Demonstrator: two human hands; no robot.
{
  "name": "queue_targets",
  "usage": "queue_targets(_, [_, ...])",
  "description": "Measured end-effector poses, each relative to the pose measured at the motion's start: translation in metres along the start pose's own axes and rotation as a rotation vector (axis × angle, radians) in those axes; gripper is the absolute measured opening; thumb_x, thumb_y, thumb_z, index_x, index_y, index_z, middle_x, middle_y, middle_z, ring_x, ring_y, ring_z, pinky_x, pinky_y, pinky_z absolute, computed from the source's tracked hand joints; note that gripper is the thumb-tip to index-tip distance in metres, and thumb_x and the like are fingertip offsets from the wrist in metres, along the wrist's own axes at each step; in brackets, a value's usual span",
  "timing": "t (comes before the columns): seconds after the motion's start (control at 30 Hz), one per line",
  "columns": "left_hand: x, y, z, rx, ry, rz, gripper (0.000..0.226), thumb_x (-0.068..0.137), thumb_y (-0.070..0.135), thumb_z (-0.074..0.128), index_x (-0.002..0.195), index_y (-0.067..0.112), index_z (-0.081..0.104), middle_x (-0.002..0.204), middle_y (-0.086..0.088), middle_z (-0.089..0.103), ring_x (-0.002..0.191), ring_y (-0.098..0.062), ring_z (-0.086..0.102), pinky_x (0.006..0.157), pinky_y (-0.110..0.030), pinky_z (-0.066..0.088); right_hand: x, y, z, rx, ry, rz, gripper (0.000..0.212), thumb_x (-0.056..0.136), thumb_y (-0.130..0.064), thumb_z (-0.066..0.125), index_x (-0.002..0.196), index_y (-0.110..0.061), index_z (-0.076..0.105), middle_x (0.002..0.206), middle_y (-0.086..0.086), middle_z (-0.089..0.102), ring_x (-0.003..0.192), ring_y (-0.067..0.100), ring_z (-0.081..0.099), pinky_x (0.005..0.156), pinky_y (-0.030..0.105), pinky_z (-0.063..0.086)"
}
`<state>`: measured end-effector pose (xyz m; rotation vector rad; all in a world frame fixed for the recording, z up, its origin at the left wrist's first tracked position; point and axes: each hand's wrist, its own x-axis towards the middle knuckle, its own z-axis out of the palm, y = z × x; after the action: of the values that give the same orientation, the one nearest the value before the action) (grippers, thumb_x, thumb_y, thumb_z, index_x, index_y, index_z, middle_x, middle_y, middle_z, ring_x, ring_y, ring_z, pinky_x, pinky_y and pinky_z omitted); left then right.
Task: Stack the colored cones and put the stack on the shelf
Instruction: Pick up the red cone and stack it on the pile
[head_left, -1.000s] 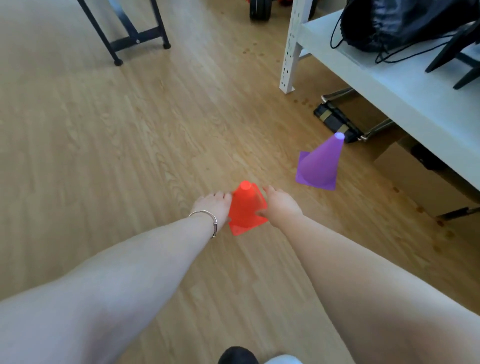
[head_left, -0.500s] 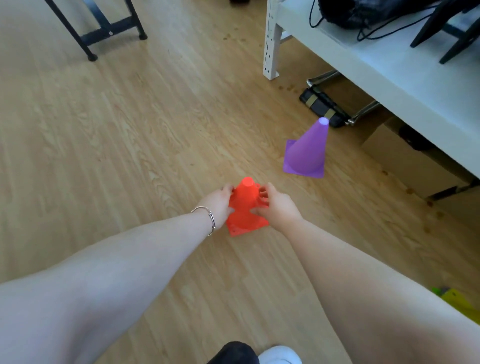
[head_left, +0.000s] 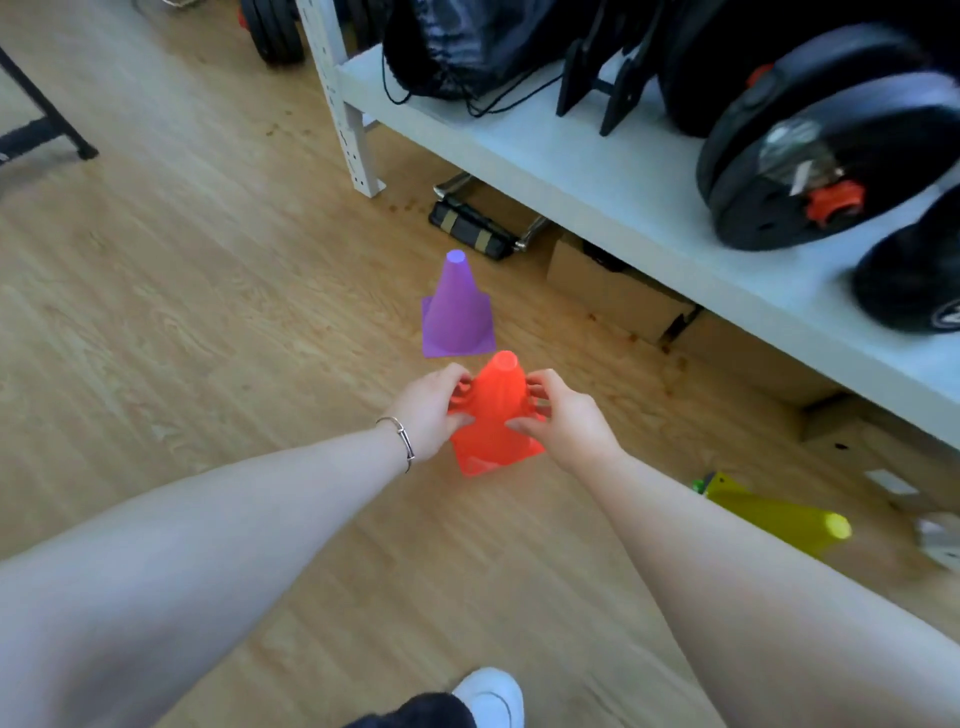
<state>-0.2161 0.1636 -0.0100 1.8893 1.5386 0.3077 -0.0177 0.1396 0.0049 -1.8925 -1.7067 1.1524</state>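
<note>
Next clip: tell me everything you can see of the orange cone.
The orange cone looks like glossy, slightly translucent plastic, with a flat-topped tip and a square base flange. It is roughly upright. The left hand and right hand grip its opposite sides. It is just on the near side of the purple cone, over the wooden floor; whether its base touches the floor cannot be told.

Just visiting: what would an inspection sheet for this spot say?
Surface: light wood-plank floor.
Job's things: orange plastic cone held in both hands; purple plastic cone upright beyond it; yellow plastic cone lying on its side, right.
Clutter: cardboard box under the white metal shelf.
Grippers: left hand and right hand grip the orange cone's sides.
Cables: black cords dangle from black drawstring bag on shelf.
Surroundings: black weight plates on shelf.
</note>
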Motion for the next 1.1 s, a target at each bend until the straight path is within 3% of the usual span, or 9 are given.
queue_targets(0.2, [0.017,0.081,0.027,0.039,-0.074,0.151,0.043,0.077,0.019,0.073,0.115,0.014,0.053,0.113,-0.006,0.066,0.105,-0.021,0.063,0.090,-0.035,0.051,-0.039,0.037,-0.078,0.007,0.080,0.068,0.059,0.075,-0.029,0.081,0.125,-0.025,0.051,0.125,-0.004,0.064,0.112,0.012,0.062,0.090,0.028,0.051])
queue_targets(0.63, [0.031,0.252,0.063,0.078,-0.206,0.449,0.043,0.081,0.019,0.071,0.120,0.018,0.052,0.118,-0.003,0.065,0.108,-0.018,0.061,0.096,-0.036,0.050,-0.142,0.087,-0.201,0.016,0.407,0.195,0.063,0.073,-0.037,0.080,0.129,-0.030,0.052,0.123,-0.003,0.066,0.108,0.014,0.065,0.091,0.037,0.055])
queue_targets(0.73, [0.031,0.283,0.076,0.087,-0.246,0.512,0.044,0.081,0.016,0.071,0.121,0.017,0.052,0.118,-0.003,0.065,0.109,-0.018,0.061,0.096,-0.033,0.049,-0.164,0.099,-0.217,0.001,0.465,0.245,0.065,0.072,-0.041,0.079,0.130,-0.031,0.051,0.120,-0.003,0.067,0.105,0.017,0.066,0.088,0.040,0.056])
queue_targets(0.97, [0.034,0.322,0.118,0.134,-0.352,0.597,0.050,0.079,0.018,0.071,0.124,0.028,0.051,0.122,0.003,0.064,0.099,-0.015,0.066,0.093,-0.036,0.052,-0.196,0.136,-0.226,0.007,0.567,0.384,0.061,0.072,-0.042,0.078,0.124,-0.023,0.052,0.113,-0.002,0.068,0.104,0.020,0.063,0.080,0.030,0.048])
queue_targets(1.1, [0.037,0.320,0.145,0.125,-0.419,0.593,0.054,0.078,0.017,0.072,0.126,0.029,0.050,0.125,0.002,0.063,0.102,-0.014,0.065,0.095,-0.035,0.052,-0.199,0.159,-0.215,0.063,0.577,0.436,0.061,0.072,-0.043,0.078,0.123,-0.023,0.052,0.113,0.000,0.067,0.105,0.020,0.063,0.085,0.034,0.051])
